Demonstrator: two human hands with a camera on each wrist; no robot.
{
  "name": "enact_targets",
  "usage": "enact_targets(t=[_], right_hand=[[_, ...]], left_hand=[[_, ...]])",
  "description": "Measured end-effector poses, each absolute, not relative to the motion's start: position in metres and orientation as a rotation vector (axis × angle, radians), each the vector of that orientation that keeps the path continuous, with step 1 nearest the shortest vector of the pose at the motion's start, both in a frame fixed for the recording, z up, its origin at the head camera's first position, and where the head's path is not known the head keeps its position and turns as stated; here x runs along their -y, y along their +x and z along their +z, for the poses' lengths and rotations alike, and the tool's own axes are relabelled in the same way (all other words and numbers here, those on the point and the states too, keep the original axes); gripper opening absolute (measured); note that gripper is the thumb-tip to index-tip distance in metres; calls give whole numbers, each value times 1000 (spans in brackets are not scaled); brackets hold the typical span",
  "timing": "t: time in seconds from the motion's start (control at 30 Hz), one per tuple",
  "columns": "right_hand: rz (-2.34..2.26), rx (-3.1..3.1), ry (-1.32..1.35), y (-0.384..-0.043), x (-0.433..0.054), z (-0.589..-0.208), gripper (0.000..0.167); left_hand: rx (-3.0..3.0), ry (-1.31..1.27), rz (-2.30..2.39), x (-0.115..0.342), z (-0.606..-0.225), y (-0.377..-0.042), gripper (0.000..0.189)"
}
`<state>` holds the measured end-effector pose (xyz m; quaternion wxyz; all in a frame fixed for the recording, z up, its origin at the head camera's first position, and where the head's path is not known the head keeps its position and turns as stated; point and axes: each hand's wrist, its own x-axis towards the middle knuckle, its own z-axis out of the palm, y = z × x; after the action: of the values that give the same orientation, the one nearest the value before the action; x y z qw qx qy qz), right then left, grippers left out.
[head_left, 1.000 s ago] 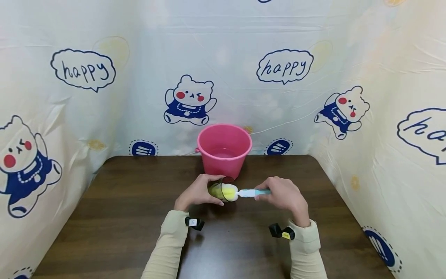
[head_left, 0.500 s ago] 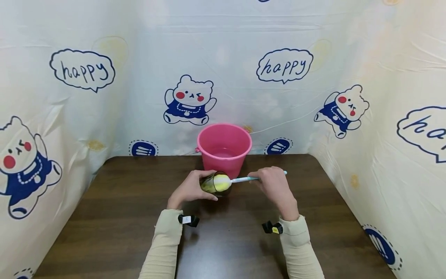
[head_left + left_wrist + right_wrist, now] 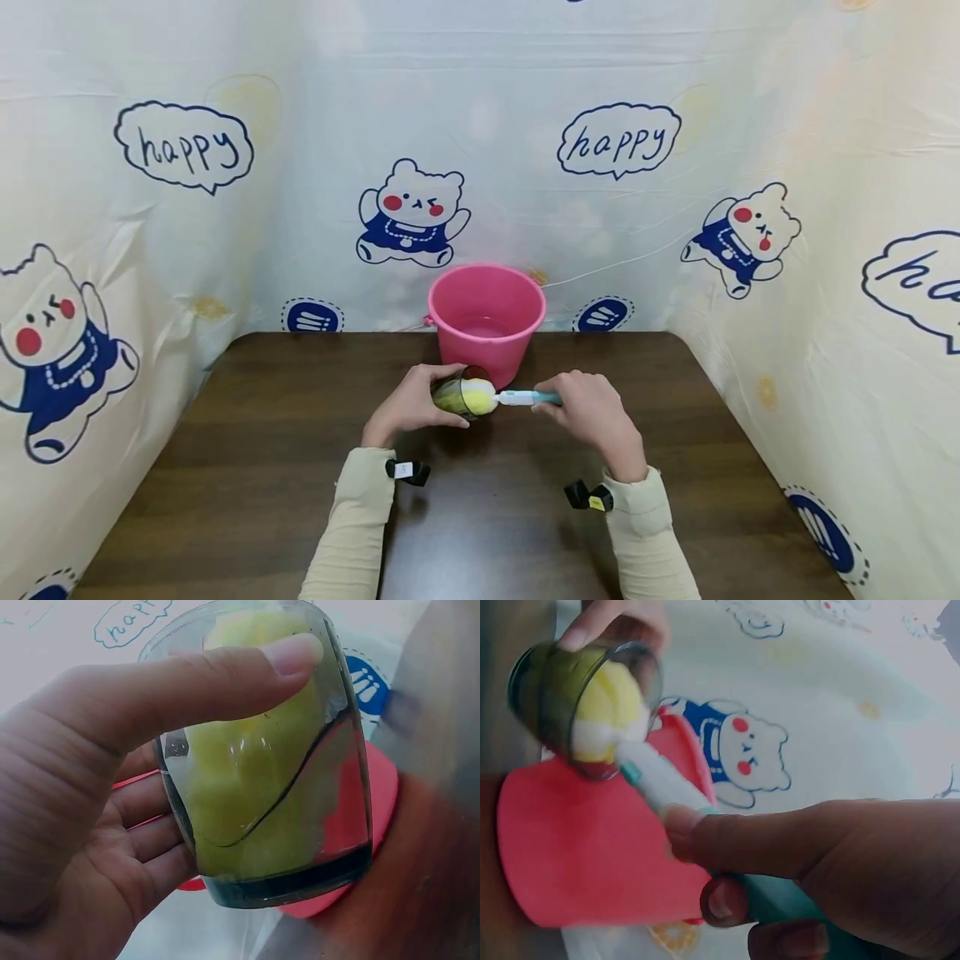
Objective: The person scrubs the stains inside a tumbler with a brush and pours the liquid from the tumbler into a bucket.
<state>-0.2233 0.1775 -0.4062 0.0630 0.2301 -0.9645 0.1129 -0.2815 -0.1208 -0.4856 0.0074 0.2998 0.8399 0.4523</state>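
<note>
My left hand [image 3: 412, 408] grips a dark see-through glass cup [image 3: 262, 892], thumb along one side and fingers round the other. In the head view the cup lies tilted on its side, mouth toward the right. My right hand [image 3: 592, 411] holds a sponge cup brush by its white and teal handle [image 3: 664, 780], thumb on top and fingers curled beneath. The yellow and white sponge head [image 3: 607, 705] sits inside the cup, part of it showing at the mouth. Through the glass in the left wrist view, the sponge fills most of the cup.
A pink bucket [image 3: 487, 350] stands upright at the back of the dark wooden table [image 3: 300, 500], just behind the cup. A printed cloth curtain [image 3: 510, 100] hangs at the back and both sides.
Both hands have shifted left and slightly away with the cup and brush. The brush handle swung up at a slant half a second ago and now lies nearly level.
</note>
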Motion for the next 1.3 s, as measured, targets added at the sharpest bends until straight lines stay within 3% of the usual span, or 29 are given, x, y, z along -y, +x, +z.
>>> enact_targets(t=[0.2,0.47,0.77,1.07,1.3], right_hand=[[313,2854,765,-219,-186,-397,8],[327,2870,652,-226,-195,-405,21],[367,2988,685,-216,-196,-398,19],[428,3004,589,-222,-203,-405,28],[476,3134,552,-218,-189,-404,18]], left_hand=[[-2589,969,1447,113,-489,-285,86],[-2562,950,1394,108,-491,-282,89],[-2556,1000,1427,108,-495,-284,87],[-2566,945,1431,114,-495,-283,85],[-2547,1002,1417,112,-495,-284,85]])
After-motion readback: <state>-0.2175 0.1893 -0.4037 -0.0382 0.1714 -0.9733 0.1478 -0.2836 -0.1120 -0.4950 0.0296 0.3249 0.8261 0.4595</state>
